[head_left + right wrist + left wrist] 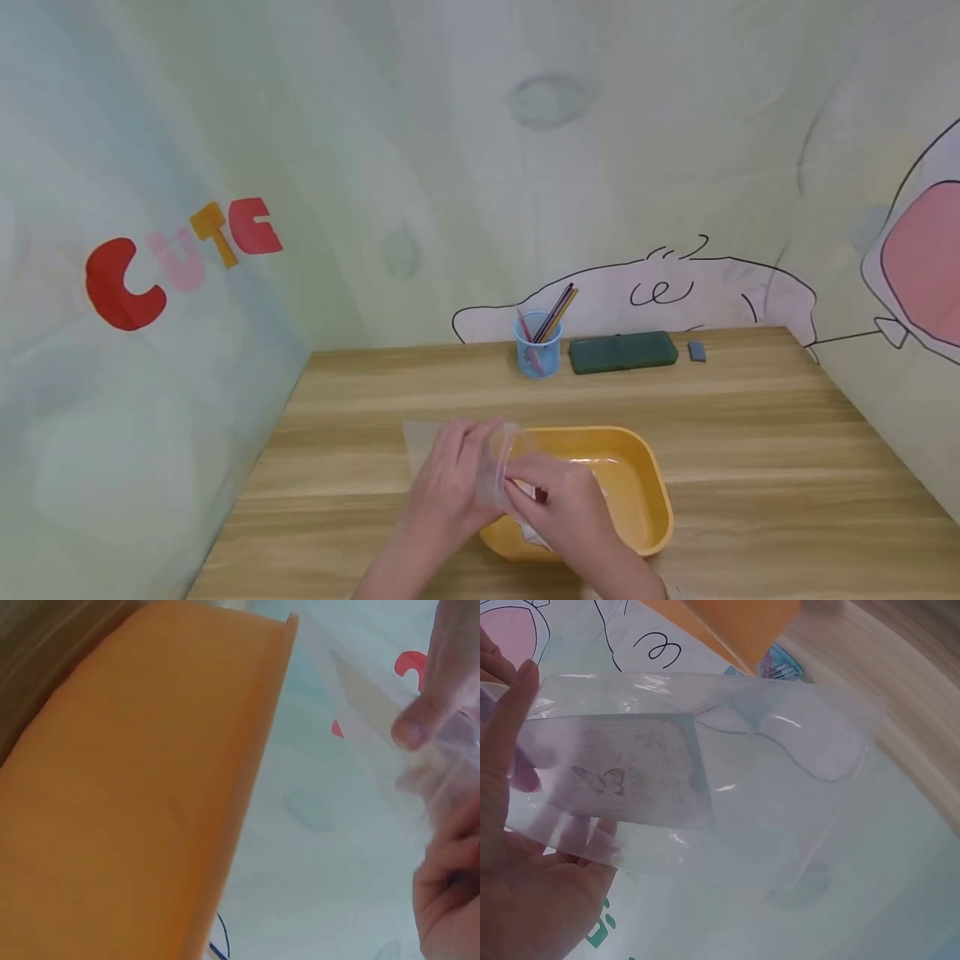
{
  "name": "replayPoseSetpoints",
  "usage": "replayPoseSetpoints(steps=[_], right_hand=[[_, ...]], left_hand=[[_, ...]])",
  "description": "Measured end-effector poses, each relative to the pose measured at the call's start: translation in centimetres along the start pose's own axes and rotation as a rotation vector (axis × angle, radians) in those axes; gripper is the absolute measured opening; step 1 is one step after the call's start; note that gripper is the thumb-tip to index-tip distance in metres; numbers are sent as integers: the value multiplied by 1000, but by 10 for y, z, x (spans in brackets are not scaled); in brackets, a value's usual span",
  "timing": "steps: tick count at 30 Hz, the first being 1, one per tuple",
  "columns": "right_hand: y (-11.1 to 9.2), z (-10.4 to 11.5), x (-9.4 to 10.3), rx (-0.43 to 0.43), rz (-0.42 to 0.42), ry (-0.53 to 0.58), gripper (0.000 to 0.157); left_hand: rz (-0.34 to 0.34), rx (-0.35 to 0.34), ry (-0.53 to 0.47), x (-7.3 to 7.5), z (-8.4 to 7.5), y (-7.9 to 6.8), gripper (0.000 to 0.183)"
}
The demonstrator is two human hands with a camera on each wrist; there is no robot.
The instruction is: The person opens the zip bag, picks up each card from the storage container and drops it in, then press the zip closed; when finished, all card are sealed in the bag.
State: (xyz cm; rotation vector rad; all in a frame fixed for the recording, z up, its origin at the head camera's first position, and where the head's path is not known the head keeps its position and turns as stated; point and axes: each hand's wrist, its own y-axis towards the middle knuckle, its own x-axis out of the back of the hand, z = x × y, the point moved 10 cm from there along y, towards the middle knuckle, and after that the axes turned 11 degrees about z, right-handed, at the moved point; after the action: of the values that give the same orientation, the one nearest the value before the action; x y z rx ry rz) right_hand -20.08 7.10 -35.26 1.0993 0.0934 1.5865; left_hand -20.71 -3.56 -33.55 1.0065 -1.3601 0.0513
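Over the left end of a yellow tray (637, 483), a clear bag (780, 750) was held off the table. Film: thin, flexible, translucent, with glossy streaks and straight edges. Inside it, toward the hand end, lay a flat rectangular card (645, 765), pale, printed with a butterfly; the remaining length of film showed the backdrop through it. Tray: smooth, glossy inside, rounded corners, raised wall. A white item (532, 533) showed partly beneath the right hand; its identity could not be told.

Surface: table (750, 433) with banded wood grain. Near its far edge stood a light-blue cup (538, 358) holding slanted pencils (555, 317); just beside it lay a long dark-green case (622, 352), then a small blue-grey block (697, 351). Backdrop (375, 208): pale green, bearing coloured letters reading CUTE at left, a black-outlined figure at centre and a pink balloon at right.

Pose: both forearms entered from the near edge, hands meeting at the bag's mouth. Left hand (446, 479) clasped the bag, thumb on one face, fingers on the other. Right hand (566, 500) pinched the mouth's edge between thumb and forefinger.
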Motion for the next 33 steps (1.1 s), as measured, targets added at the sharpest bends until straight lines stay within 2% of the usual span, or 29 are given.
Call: replayPoseSetpoints(steps=[3,5,7,11,13,15,17,19,21,24,27,33], right_hand=[[0,-3,-8,-23,95,16,13],[-1,-5,-7,-36,114,32,12],[-1,-7,0,-52,98,46,12],[-4,-17,26,-65,-12,30,17],[-8,-30,39,-125,-46,-27,17],[-12,-49,46,-234,-26,-119,15],[-18,-71,45,-377,60,-206,12],[-28,-94,37,-520,200,-265,12],[-41,-113,24,-648,357,-275,18],[-60,-132,3,-768,539,-254,30],[-71,-138,-12,-786,619,-259,44],[-76,-138,-21,-757,640,-314,64]], left_hand=[[3,-1,-14,-1,1,-2,92],[7,8,-19,-2,4,-2,92],[5,27,-9,-2,8,-2,95],[14,113,6,2,24,-5,105],[18,161,12,5,32,-8,109],[22,194,24,8,38,-11,111],[16,203,29,12,42,-13,112],[13,207,36,14,45,-15,111],[19,215,36,15,48,-18,111],[35,235,39,15,51,-21,113],[53,253,35,14,52,-23,113],[65,267,31,13,54,-26,112]])
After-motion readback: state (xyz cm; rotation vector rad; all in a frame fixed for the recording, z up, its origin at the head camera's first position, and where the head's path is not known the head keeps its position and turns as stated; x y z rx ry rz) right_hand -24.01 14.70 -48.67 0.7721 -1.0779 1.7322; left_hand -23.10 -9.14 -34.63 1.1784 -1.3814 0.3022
